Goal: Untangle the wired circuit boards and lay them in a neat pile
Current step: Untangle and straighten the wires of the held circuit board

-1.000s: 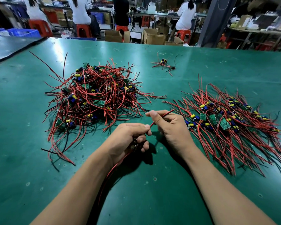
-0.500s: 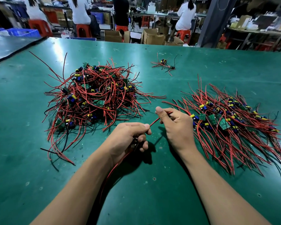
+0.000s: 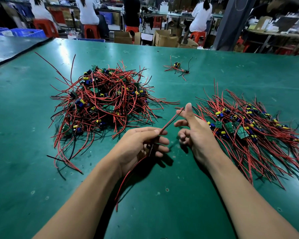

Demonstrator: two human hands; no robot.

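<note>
Left hand (image 3: pixel 141 144) pinches a red lead (image 3: pixel 169 122) whose free end rises just beside the raised thumb of the right hand (image 3: pixel 197 133). That hand's fingers are loosely curled and hold nothing. On the green worktop (image 3: pixel 162 213), the tangled heap (image 3: pixel 102 104) lies left, the aligned pile (image 3: pixel 248 128) right, and a stray cluster (image 3: pixel 177 68) beyond.

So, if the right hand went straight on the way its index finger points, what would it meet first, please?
Probably the red wire pinched by the left hand; it crosses ahead of the right hand, though depth is unclear.
</note>
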